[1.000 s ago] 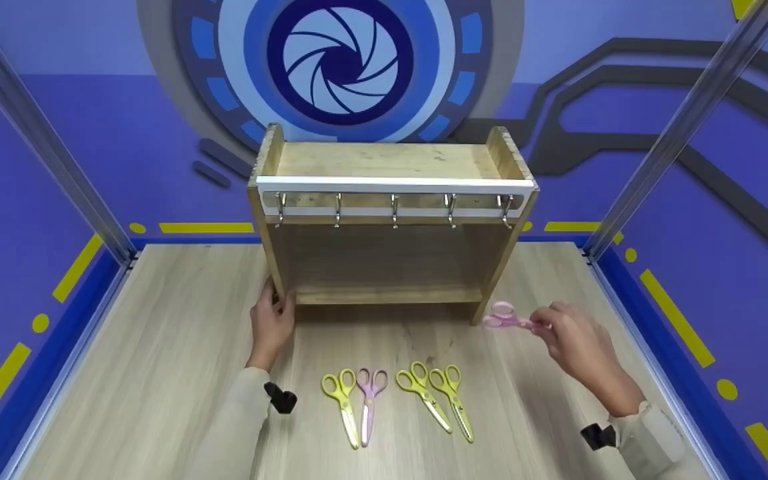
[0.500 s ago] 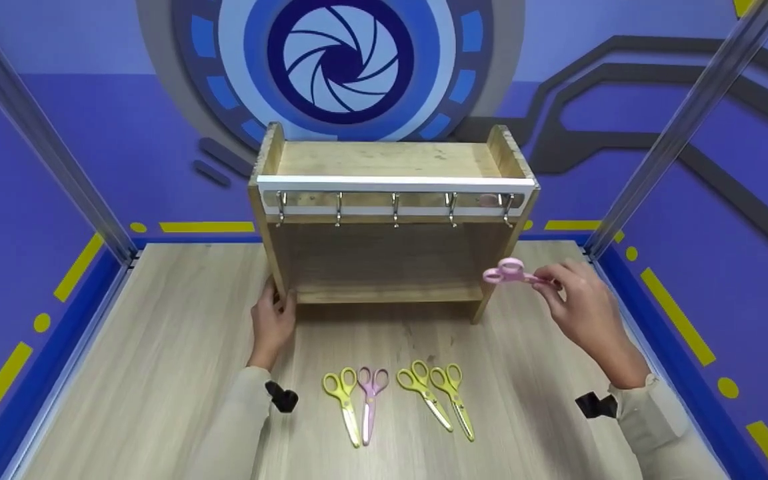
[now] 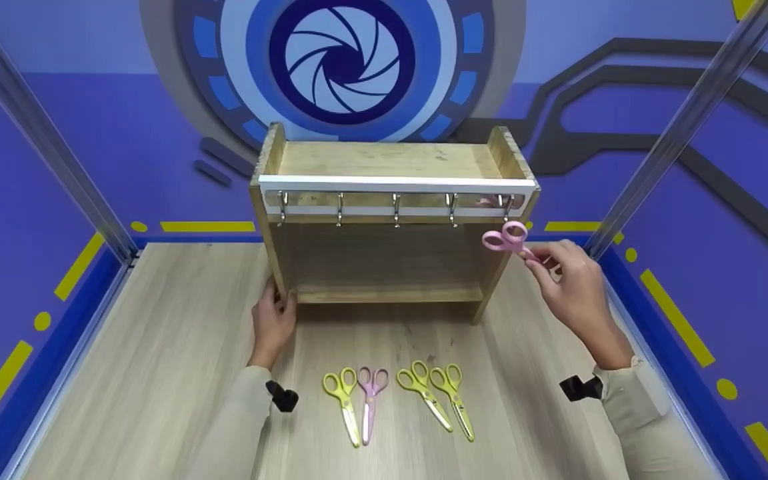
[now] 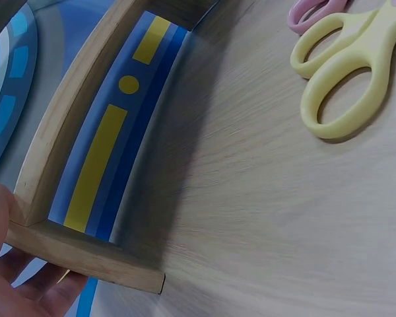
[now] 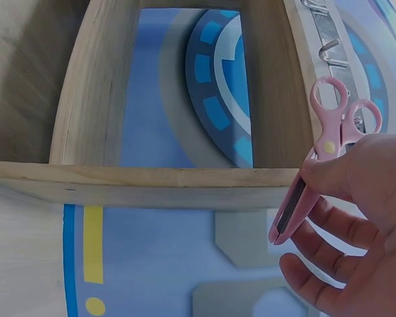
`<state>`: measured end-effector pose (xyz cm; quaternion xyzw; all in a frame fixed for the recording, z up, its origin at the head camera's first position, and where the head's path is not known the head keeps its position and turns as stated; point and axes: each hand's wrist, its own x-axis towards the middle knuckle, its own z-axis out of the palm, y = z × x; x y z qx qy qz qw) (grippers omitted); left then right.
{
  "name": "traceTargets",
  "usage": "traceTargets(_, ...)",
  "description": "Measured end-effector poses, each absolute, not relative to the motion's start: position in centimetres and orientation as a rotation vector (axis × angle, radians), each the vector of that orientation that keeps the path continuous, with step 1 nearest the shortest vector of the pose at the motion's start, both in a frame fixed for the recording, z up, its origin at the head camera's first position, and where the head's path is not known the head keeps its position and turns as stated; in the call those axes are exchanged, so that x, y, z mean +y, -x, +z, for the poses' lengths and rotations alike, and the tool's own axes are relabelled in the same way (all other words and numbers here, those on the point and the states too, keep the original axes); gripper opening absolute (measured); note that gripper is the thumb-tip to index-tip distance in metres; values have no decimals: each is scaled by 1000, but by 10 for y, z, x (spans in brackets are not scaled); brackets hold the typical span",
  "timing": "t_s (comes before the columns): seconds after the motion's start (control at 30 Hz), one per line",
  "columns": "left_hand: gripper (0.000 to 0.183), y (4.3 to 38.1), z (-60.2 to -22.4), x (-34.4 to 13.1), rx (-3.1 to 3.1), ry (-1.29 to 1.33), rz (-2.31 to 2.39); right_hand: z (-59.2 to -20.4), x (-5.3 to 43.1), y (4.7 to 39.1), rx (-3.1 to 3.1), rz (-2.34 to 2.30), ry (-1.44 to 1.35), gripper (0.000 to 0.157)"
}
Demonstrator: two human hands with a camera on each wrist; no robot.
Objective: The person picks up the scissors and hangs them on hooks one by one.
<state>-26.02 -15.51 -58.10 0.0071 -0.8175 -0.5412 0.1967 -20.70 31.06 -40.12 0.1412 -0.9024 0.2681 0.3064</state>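
A wooden shelf point(image 3: 384, 295) stands upright on the table, with a white rail point(image 3: 357, 181) of several metal hooks point(image 3: 396, 208) across its upper front. My left hand point(image 3: 273, 325) grips the lower end of its left side panel, thumb in front and fingers behind in the left wrist view. Pink scissors point(image 5: 329, 125) are pinched by the blades in my right hand point(image 3: 574, 283). Their handle loops point up and left, just below the rightmost hook in the head view. On the table lie yellow scissors point(image 3: 344, 403), other pink scissors point(image 3: 369, 407) and two more yellow pairs, one at the right point(image 3: 453, 400).
Wood-grain table point(image 3: 177, 347) surrounds the shelf. Blue printed panels point(image 3: 37, 200) and metal posts point(image 3: 691, 127) enclose the sides, and a printed wall point(image 3: 157, 133) stands behind the shelf.
My right hand has risen with the pink scissors from low beside the shelf's right leg to near hook height. The left hand and the scissors on the table have stayed put.
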Motion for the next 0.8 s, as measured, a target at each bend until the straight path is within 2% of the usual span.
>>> traceTargets(0.33,49,260,-581,-155,-2281,-2,-1492,-414,307,218,-2400,756,-354,10)
traceTargets(0.8,49,260,-581,-155,-2306,-28,-1505,-428,302,229,-2422,763,-325,11)
